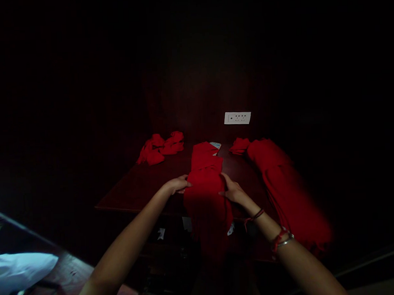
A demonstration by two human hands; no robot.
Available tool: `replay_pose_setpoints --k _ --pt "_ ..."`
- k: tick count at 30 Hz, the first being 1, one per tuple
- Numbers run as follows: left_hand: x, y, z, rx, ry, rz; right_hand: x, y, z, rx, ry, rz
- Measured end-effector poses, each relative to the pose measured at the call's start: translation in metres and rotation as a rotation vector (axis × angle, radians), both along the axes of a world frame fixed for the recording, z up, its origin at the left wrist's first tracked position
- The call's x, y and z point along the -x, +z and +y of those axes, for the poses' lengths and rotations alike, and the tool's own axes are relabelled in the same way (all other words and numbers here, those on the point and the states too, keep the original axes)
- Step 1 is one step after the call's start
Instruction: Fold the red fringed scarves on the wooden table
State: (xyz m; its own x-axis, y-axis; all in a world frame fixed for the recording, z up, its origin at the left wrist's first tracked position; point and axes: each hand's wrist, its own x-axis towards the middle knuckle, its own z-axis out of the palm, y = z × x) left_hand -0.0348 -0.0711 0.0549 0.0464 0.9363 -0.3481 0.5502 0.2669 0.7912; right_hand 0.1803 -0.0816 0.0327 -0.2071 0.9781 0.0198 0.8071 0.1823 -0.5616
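A long strip of red cloth (207, 184) lies in folded layers down the middle of the dark table (136, 189), its near end hanging over the front edge into shadow. My left hand (179, 185) grips its left edge, with some fingers hidden by the fabric. On the opposite edge, my right hand (233, 190) holds the cloth with the thumb and fingers. Part of a light-blue and white flat item (216, 145) shows from behind the far end of the cloth.
Crumpled red cloth pieces (156, 149) lie at the back left. On the right are a small red bundle (239, 145) and a long red cloth pile (290, 191) reaching the front edge. A white socket plate (237, 118) is on the wall. A pale sheet (22, 270) shows lower left.
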Motion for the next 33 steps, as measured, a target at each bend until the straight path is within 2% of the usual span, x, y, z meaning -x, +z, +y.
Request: replay_pose_setpoints --k 2,4,6,8,11,16,18,22,25,29,33 --pt "-0.001 0.001 -0.008 0.018 0.013 -0.097 -0.002 -0.002 0.0 0.002 -0.016 0.069" --pt "-0.004 0.001 -0.011 -0.032 0.083 -0.149 -0.007 -0.002 0.006 0.004 -0.055 0.214" --pt "-0.008 -0.001 -0.009 -0.114 0.147 -0.123 -0.013 -0.001 0.013 0.04 -0.105 0.34" --pt "-0.011 -0.004 -0.008 -0.188 0.154 -0.059 -0.019 0.002 0.014 0.071 -0.123 0.326" --pt "-0.013 -0.01 -0.013 -0.231 0.079 -0.05 -0.022 0.007 0.006 0.044 -0.053 0.15" --pt "-0.008 -0.016 -0.032 -0.201 -0.127 -0.162 -0.012 0.005 -0.014 -0.023 0.004 0.01" --pt "-0.005 -0.018 -0.037 -0.211 -0.158 -0.096 -0.012 0.005 -0.019 -0.046 0.03 -0.059" --pt "-0.003 -0.023 -0.041 -0.275 -0.164 0.174 -0.019 0.012 -0.023 -0.065 0.057 -0.172" --pt "-0.007 -0.022 -0.038 -0.303 -0.147 0.289 -0.019 0.017 -0.023 -0.095 0.022 -0.163" --pt "-0.019 -0.019 -0.03 -0.323 -0.111 0.447 -0.011 0.007 -0.022 -0.116 -0.034 -0.077" --pt "-0.03 -0.02 -0.023 -0.442 -0.105 0.636 -0.008 -0.004 -0.009 -0.194 -0.068 0.006"
